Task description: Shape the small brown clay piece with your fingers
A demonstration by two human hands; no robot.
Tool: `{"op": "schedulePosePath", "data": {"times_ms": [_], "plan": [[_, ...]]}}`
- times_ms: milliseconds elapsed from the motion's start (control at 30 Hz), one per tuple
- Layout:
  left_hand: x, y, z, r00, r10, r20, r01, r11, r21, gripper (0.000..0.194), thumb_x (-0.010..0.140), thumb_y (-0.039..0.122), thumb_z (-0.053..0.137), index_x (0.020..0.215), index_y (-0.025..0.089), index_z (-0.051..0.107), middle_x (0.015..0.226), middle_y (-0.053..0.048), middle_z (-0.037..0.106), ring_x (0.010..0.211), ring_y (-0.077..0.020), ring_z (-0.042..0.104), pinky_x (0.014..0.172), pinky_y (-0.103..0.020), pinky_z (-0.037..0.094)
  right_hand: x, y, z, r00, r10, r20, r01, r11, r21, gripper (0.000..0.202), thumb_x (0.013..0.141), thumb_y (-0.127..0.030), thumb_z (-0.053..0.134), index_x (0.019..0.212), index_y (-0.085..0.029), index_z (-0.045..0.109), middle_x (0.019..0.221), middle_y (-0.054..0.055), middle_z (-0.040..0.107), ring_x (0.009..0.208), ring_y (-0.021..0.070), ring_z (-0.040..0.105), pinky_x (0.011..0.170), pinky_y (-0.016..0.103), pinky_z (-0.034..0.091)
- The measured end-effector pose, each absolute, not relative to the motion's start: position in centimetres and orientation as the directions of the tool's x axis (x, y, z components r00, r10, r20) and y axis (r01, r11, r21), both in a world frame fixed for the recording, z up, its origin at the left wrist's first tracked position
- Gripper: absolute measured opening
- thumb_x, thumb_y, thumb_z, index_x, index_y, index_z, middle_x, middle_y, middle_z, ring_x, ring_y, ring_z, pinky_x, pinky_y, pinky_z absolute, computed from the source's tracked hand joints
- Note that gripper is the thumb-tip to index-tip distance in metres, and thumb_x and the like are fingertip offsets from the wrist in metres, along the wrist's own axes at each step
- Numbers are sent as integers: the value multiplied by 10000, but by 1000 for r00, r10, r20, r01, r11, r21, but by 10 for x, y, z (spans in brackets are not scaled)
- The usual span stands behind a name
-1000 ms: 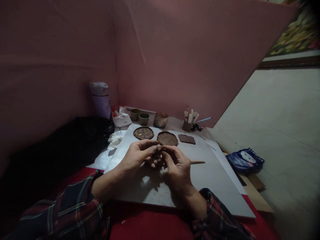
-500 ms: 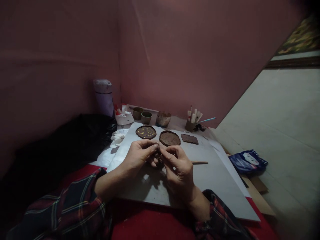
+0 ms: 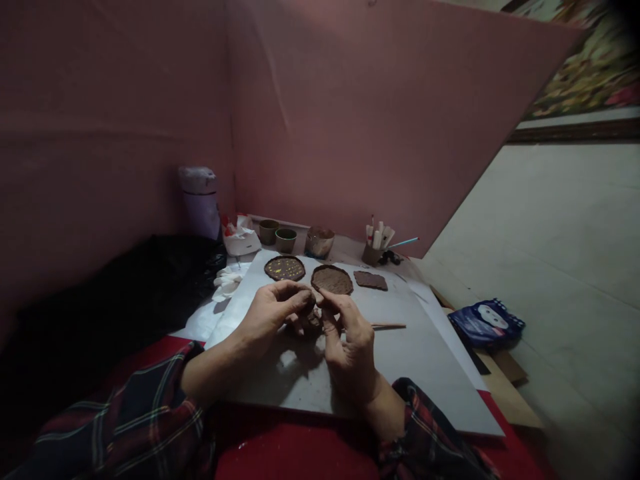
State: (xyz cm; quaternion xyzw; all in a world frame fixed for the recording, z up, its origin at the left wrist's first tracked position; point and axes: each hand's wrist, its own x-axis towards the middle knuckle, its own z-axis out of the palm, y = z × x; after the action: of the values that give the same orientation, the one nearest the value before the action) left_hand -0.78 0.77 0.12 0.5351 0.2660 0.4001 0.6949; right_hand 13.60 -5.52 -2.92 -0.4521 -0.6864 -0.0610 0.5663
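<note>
In the middle of the head view, my left hand [image 3: 270, 310] is closed round a small lump of dark brown clay [image 3: 313, 319]. The thumb and fingertips of my right hand [image 3: 353, 340] pinch at the same lump from the right. Fingers cover most of the clay, so its shape is hard to make out. Both hands hover over a white board [image 3: 425, 373]. Beyond them on the board lie a round brown clay disc with yellow marks [image 3: 285, 269], a plain round clay disc with a raised rim [image 3: 333, 280] and a flat clay slab [image 3: 371, 281].
A thin wooden stick [image 3: 390, 326] lies right of my right hand. Along the back stand two small cups [image 3: 286, 241], a smeared bowl [image 3: 319, 243] and a holder with several tools [image 3: 373, 253]. White gloves [image 3: 228, 285] lie left; a blue pouch [image 3: 487, 323] sits right.
The whole scene has shifted slightly left as my head turned. My thumbs and fingertips have moved a little on the clay, and more of it shows between my hands.
</note>
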Motion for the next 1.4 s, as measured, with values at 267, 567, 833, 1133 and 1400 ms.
{"op": "schedulePosePath", "data": {"times_ms": [267,567,833,1133,1400], "plan": [[-7,7,-2,575,813,90,-267,82,960,422,740,392,802,1005,97,660,835,-38,695,551,-82,626,505,-182,506,133,-56,-25,116,672,732,681,483,-551,182,925,-339,598,997,-177,641,889,47,660,763,149,616,668,277,496],[-5,2,4,533,836,130,-302,45,952,420,645,408,848,861,101,660,696,-12,685,423,-92,587,420,-211,503,132,-55,-27,140,699,702,602,502,-620,116,930,-287,591,908,-192,654,843,23,645,765,139,604,653,258,464],[-4,-2,7,510,858,55,-271,99,957,459,676,418,818,990,97,725,660,-41,703,481,-117,616,466,-222,511,134,-53,-32,230,824,519,365,421,-830,217,932,-391,574,885,-193,650,819,17,636,778,141,595,692,259,474],[-5,-7,10,475,867,149,-128,-100,987,597,651,220,801,1224,128,663,976,-75,724,711,-138,646,655,-261,533,133,-53,-25,294,877,380,132,356,-925,293,878,-472,636,831,-183,632,759,-10,647,706,117,576,658,234,463],[-5,-8,4,518,813,268,-69,-272,960,337,773,226,692,1098,138,675,1028,-93,708,850,-174,639,744,-279,523,138,-49,-33,345,865,364,111,348,-931,398,918,-582,514,906,-194,601,710,-19,564,619,106,496,564,230,421]]}}
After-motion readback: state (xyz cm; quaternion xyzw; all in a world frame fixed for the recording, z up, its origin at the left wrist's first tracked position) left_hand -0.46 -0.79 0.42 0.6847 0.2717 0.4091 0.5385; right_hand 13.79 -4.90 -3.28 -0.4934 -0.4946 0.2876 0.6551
